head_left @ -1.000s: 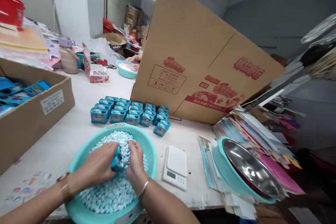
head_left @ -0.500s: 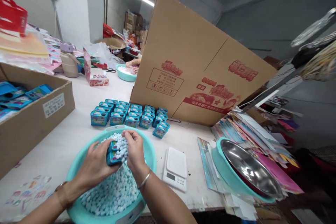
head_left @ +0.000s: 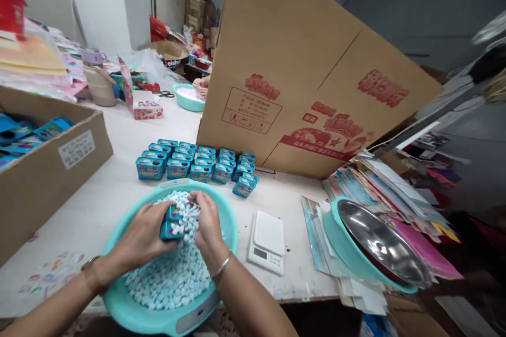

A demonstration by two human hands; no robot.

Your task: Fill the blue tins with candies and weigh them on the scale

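My left hand (head_left: 148, 234) is wrapped round two small blue boxes (head_left: 168, 230), tilted above a turquoise basin (head_left: 118, 303). My right hand (head_left: 207, 221) is curled beside their open side, fingers closed, with small pale-blue candies (head_left: 188, 216) at the fingertips and spilling between the hands. More of these round candies (head_left: 169, 284) fill the basin below. Behind the basin, several matching blue boxes (head_left: 177, 168) stand in rows on the white table (head_left: 79, 210). The palm side of my right hand is hidden.
A white digital scale (head_left: 268, 239) lies right of the basin. A large cardboard carton (head_left: 300, 52) leans behind the boxes. At left is an open carton (head_left: 85, 152) of blue boxes; at right, a steel bowl (head_left: 379, 237). Another person's hand (head_left: 201, 87) is over a farther basin.
The view has tipped down slightly. More loose candies now show over the two blue boxes and between my hands; both hands stay in nearly the same place.
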